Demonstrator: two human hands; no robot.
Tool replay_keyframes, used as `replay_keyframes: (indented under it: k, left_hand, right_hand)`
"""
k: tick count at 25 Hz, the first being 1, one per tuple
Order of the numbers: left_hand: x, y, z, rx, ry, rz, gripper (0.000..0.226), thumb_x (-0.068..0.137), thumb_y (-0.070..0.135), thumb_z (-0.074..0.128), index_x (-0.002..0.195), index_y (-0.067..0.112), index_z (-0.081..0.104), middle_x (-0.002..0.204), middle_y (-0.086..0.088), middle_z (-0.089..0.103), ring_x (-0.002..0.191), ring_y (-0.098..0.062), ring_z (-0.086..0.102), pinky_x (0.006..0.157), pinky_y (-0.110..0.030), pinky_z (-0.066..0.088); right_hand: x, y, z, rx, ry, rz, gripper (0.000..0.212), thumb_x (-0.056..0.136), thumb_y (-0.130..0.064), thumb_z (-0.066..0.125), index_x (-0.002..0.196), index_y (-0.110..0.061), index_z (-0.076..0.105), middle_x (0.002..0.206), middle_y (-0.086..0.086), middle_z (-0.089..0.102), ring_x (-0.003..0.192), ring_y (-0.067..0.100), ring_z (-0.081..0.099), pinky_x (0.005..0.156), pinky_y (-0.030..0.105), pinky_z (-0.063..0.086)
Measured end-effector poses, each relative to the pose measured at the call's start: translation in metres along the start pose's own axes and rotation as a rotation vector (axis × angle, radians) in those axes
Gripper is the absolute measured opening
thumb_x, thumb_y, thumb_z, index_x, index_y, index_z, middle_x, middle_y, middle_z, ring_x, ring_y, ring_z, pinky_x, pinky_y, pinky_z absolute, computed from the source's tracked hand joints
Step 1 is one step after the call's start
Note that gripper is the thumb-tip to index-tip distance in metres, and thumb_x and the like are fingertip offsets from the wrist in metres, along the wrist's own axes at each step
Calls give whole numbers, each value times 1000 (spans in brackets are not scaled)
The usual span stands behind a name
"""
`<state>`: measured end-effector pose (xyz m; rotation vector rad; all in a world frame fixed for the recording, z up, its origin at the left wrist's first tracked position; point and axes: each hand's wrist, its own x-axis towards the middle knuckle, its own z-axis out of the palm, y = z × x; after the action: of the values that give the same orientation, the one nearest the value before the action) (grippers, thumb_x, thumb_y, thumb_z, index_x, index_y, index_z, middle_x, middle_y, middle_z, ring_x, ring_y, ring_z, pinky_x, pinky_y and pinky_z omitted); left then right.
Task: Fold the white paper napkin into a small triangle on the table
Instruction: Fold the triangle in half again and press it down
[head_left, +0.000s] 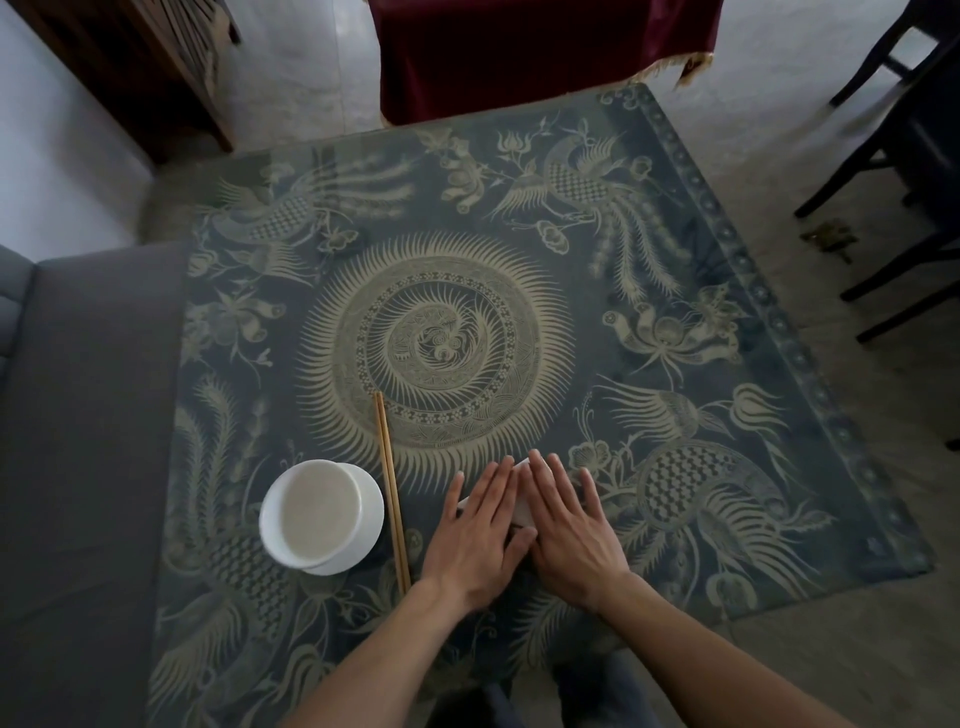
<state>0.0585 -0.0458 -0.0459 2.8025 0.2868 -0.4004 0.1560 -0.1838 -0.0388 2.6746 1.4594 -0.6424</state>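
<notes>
We press both our hands flat on the table, palms down, side by side near the edge closest to us. The left hand lies with its fingers straight and close together, pointing away and a little to the right. The right hand lies the same way, its fingers slightly spread and pointing away and a little to the left. The two hands touch along their inner edges.

The napkin is beneath them, almost wholly covered. Only white slivers show: a strip between the two hands, a corner past the fingertips, and a bit at the left by the left little finger. We cannot tell its folded shape. Neither hand grips anything; both simply lie open on the paper.

To the left of our hands, a pair of chopsticks lies straight on the patterned cloth, running from near us toward the middle of the table. Just left of them a white bowl sits on a white saucer.
</notes>
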Motion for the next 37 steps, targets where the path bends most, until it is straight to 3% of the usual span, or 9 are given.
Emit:
replay_keyframes:
  k: [7,13,15,21,24,26,31,34,37]
  left_hand:
    - [-12,-1,7,35,-34,-94,72,97,63,-5,151,18,-18,159,2,-26,144,-12,-27,116,-49,-14]
    - [-40,4,7,38,22,-339,70,100,55,7,153,8,8,162,-8,0,149,-24,-4,117,-51,2]
    - [-39,7,6,21,34,-370,71,100,55,3,153,7,5,162,-9,-3,149,-24,-7,117,-50,0]
    - [1,22,4,-42,-3,-40,69,96,60,-7,151,18,-14,158,3,-26,145,-14,-23,116,-45,-17]
    - [13,14,8,-11,-33,17,69,95,62,-8,150,21,-15,160,4,-21,143,-10,-28,116,-45,-18]
    - [17,-1,5,34,-31,92,67,97,62,-5,152,23,-12,162,6,-16,143,-8,-28,117,-47,-16]
    - [26,-21,-13,85,-35,230,67,99,61,7,155,24,0,163,8,-7,147,-12,-18,118,-49,-11]
    - [22,6,-7,34,4,133,68,99,62,6,155,22,0,163,5,-9,146,-14,-21,118,-53,-9]
    - [24,30,2,-9,5,-9,70,97,63,-2,154,22,-5,163,7,-14,145,-14,-25,118,-54,-9]
  right_hand:
    - [-1,6,11,39,28,65,73,97,-58,13,152,-16,-11,161,1,-16,146,22,-20,116,53,-5]
    - [-3,9,10,26,38,114,74,95,-65,3,152,-22,-14,162,-6,-13,145,21,-23,114,58,-12]
    - [-2,6,7,30,58,121,75,95,-66,5,153,-21,-11,161,-6,-13,145,22,-23,113,59,-13]
    - [-17,-2,4,-58,30,223,73,94,-51,11,151,-9,-5,161,8,-5,144,34,-19,111,67,-8]
    - [-26,1,1,-13,111,294,69,94,-47,22,150,-6,23,158,10,24,146,37,8,111,68,2]
    - [-24,5,-2,12,157,272,66,95,-45,27,148,-6,32,156,9,33,146,35,15,112,67,7]
    - [-14,18,4,-11,79,172,70,98,-57,15,154,-17,-2,163,-1,-6,145,25,-23,115,59,-6]
    - [-16,20,13,19,47,183,73,97,-60,17,152,-21,-12,160,-3,-19,143,26,-27,114,61,-10]
    - [-16,19,16,43,47,192,71,98,-52,22,152,-22,-12,161,-2,-17,144,27,-25,113,62,-6]
